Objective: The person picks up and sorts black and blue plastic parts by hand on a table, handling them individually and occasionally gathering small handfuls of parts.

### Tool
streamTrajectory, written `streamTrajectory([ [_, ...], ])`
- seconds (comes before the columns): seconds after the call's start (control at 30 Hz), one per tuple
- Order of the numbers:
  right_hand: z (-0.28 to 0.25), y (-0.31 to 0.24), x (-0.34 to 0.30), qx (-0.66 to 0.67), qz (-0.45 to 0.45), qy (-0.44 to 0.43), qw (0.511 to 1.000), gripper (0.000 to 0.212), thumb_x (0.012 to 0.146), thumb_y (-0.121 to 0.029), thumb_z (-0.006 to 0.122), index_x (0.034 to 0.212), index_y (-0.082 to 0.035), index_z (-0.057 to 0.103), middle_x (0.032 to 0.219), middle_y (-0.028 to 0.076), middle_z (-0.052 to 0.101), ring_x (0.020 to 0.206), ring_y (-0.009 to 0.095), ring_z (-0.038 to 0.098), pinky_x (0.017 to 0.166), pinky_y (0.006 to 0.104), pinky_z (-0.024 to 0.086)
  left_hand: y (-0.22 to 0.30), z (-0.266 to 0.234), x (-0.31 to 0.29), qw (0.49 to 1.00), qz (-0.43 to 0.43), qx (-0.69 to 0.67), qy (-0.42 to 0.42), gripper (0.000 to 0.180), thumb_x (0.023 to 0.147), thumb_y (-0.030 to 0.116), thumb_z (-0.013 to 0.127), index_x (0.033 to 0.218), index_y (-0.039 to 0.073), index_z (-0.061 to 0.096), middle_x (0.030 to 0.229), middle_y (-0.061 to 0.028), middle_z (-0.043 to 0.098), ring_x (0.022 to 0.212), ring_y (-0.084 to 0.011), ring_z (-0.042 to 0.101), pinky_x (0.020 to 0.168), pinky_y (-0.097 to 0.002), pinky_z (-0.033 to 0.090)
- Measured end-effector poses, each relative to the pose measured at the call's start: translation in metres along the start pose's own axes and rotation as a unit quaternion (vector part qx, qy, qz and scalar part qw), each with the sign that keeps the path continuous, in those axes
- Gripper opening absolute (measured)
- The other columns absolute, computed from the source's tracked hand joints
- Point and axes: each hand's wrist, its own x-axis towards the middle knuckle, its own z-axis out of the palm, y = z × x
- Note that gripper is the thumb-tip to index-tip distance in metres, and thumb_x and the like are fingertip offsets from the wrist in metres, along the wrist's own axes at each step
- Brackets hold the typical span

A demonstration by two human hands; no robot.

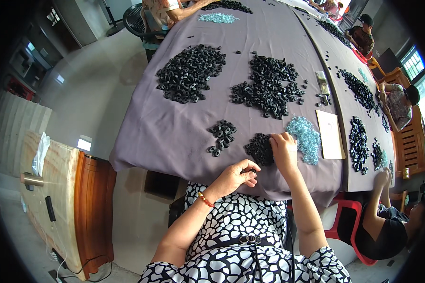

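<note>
My left hand [237, 178] is closed near the table's front edge, and a small black part [254, 170] shows between its thumb and fingers. To the right of it, my right hand [284, 150] reaches down with bent fingers at a small pile of black ring-like parts [259, 149]; its fingertips are partly hidden, so what they pinch is unclear. Close beside that hand lies a heap of clear light-blue small pieces [303, 137]. A smaller group of black parts [222, 137] sits to the left.
Two large heaps of black parts [191, 73] [269, 85] lie farther up the grey tablecloth [151, 141]. A flat tan board [330, 135] and a tube-like tool [322, 84] are at the right. Other people [384, 221] sit around the table. A wooden cabinet [94, 203] stands left.
</note>
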Motion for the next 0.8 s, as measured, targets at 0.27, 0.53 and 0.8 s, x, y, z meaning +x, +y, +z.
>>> streamTrajectory([
  [0.27, 0.005, -0.001, 0.003, -0.009, 0.041, -0.043, 0.998, 0.01, 0.092, -0.014, 0.067, 0.099, -0.008, 0.066, 0.099, 0.01, 0.062, 0.103, 0.032, 0.059, 0.094, 0.0477, 0.041, 0.0, 0.0, -0.001, 1.0, 0.001, 0.01, -0.004, 0.022, 0.104, 0.017, 0.061, 0.121, 0.003, 0.061, 0.099, -0.0048, 0.068, 0.089, -0.0118, 0.07, 0.082, -0.0258, 0.058],
  [0.53, -0.003, 0.0, 0.004, 0.021, 0.03, -0.035, 0.999, 0.011, 0.089, -0.013, 0.07, 0.098, -0.007, 0.065, 0.095, 0.009, 0.062, 0.102, 0.031, 0.059, 0.095, 0.0471, 0.04, 0.0, 0.001, -0.001, 1.0, -0.001, -0.007, 0.002, 0.018, 0.103, 0.011, 0.06, 0.119, 0.003, 0.063, 0.099, -0.0028, 0.066, 0.087, -0.0101, 0.068, 0.081, -0.026, 0.059],
  [0.8, -0.031, -0.017, -0.008, 0.455, 0.187, -0.067, 0.868, 0.007, 0.094, -0.005, 0.066, 0.098, -0.002, 0.06, 0.089, 0.006, 0.07, 0.066, 0.012, 0.062, 0.063, 0.0298, 0.053, -0.001, 0.0, 0.0, 1.0, -0.005, -0.002, 0.003, 0.021, 0.103, 0.011, 0.059, 0.122, 0.002, 0.062, 0.101, -0.0041, 0.068, 0.088, -0.0103, 0.068, 0.08, -0.0259, 0.059],
])
